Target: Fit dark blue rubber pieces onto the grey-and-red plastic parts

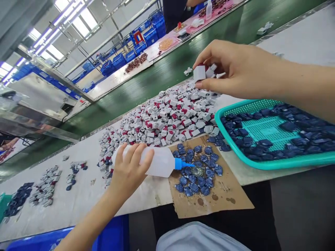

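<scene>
Soft white plastic squeeze bottle with a blue nozzle (pixel 157 161) lies tipped over blue clips on brown cardboard (pixel 209 202), left hand (pixel 129 170) wrapped around its light, yielding body. Right hand (pixel 235 69) pinches small rigid grey plastic housings (pixel 202 72) above the pile.

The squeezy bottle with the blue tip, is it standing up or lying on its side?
On its side. The left hand holds the squeezy bottle flat, its blue tip pointing sideways over the dark blue pieces on the cardboard.
</scene>
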`<state>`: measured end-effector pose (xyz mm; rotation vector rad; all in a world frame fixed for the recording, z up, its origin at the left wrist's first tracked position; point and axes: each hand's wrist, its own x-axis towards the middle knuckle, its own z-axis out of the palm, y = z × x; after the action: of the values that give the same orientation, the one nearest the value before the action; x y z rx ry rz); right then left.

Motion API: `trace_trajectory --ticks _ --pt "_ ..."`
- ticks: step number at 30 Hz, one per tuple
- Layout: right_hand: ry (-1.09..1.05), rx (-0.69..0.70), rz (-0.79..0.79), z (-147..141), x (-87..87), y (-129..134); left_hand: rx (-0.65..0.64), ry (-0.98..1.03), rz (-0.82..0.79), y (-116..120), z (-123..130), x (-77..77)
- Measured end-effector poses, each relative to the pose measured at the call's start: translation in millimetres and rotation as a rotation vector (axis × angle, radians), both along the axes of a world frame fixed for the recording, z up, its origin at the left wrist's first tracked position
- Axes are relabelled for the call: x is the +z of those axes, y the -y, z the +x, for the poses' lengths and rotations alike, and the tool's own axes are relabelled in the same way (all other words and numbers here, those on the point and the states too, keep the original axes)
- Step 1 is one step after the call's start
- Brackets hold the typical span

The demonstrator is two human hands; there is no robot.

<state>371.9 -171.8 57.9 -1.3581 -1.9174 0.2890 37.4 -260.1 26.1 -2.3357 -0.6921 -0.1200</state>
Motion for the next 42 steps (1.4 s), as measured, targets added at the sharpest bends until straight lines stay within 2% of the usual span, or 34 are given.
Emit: trace_trajectory --ticks 6,19,24,30,33,36,39,42 --pt "0.028 -0.006 0.084 7 -2.7 10 -0.028 -0.113 0.071 2 6 9.2" --pt "-0.060 0.038 0.070 7 -7.7 23 -0.063 -0.306 0.139 6 21 32.1" --pt "-0.096 0.036 0.040 10 -14.1 26 -0.044 -0.286 0.031 5 25 36.7" --pt "-0.138 0.073 0.039 9 -16.6 20 -0.039 -0.299 0.014 8 29 44.8" --pt "-0.148 0.078 0.019 5 -16.0 13 0.089 -0.191 -0.112 15 11 40.0" --pt "-0.109 0.094 -0.033 -3 -19.9 -1 0.311 0.060 -0.236 26 -28 22.6" --pt "0.000 0.106 -0.078 -15 -30.3 -25 0.533 0.437 -0.284 39 -80 -3.1" --pt "0.149 0.117 -0.131 -33 -40.9 -59 0.834 0.932 -0.248 51 -131 -21.1"
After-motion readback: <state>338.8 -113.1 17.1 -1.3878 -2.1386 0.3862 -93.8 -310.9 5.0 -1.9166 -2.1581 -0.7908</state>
